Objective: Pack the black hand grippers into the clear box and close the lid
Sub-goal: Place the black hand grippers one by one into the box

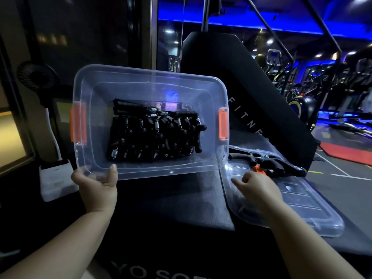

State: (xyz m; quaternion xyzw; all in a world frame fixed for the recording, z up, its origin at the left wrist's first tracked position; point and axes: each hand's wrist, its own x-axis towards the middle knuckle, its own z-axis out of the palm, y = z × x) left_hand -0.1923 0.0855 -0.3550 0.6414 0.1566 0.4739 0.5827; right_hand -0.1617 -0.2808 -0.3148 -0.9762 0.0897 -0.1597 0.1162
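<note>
The clear box [104, 87] with orange latches is tilted up toward me, its opening facing the camera. Several black hand grippers [155, 133] with steel springs are stacked inside it. My left hand [96, 186] grips the box by its near rim, thumb on the edge. The clear lid [298, 208] lies flat on the dark padded surface to the right. On the lid's far end rest loose black hand grippers [279, 165] with a small orange part. My right hand [259, 188] hovers over the lid with fingers curled loosely, just short of those grippers, holding nothing.
A dark padded bench [171, 208] carries everything. A white power block [57, 178] with a cable stands at the left, below a small black fan [37, 75]. A black upright pad [251, 87] rises behind. Gym machines fill the blue-lit room at right.
</note>
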